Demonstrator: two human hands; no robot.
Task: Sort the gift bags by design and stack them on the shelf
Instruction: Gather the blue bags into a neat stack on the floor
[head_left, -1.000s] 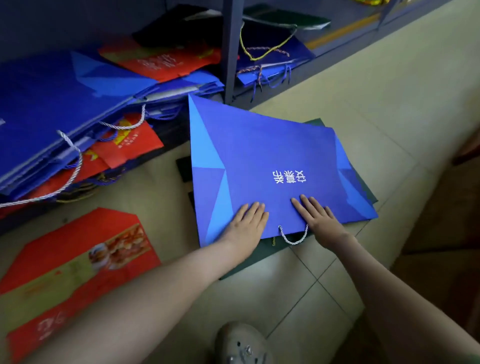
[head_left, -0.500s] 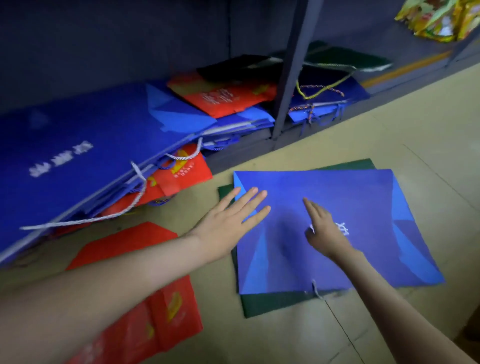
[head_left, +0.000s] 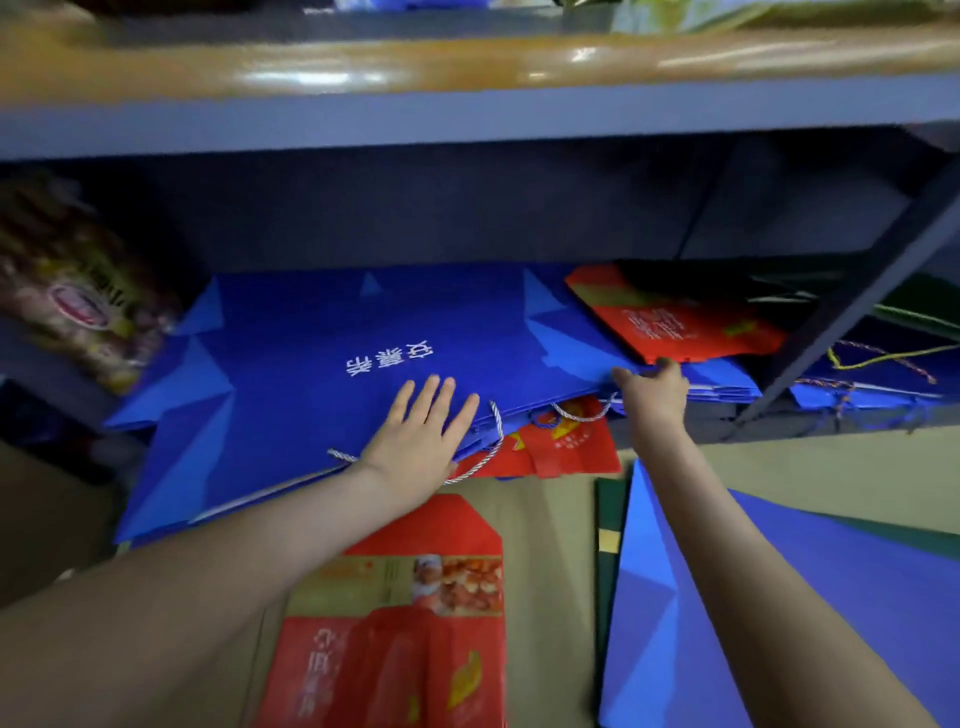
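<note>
A large blue gift bag (head_left: 322, 374) with white characters tops a stack on the low shelf, hanging over its front edge. My left hand (head_left: 421, 436) lies flat on it near its white rope handle (head_left: 493, 431), fingers straight. My right hand (head_left: 652, 387) grips the right edge of the blue stack, thumb on top. A red gift bag (head_left: 675, 322) lies on the blue stack just behind that hand. Smaller red bags (head_left: 566, 441) stick out from under the stack. On the floor lie a red bag with a food picture (head_left: 405, 613) and another blue bag (head_left: 779, 623) over a green one (head_left: 605, 519).
A grey upper shelf with an orange rail (head_left: 467, 67) runs overhead. A slanted grey shelf post (head_left: 852, 312) stands to the right, with dark green and blue bags and coloured cords (head_left: 883, 358) beyond it. A patterned packet (head_left: 67, 296) sits at the left.
Both hands left the blue bag on the floor and reached up to the shelf stack. The view swung up toward the shelf. My right hand took hold of the stack's edge.
</note>
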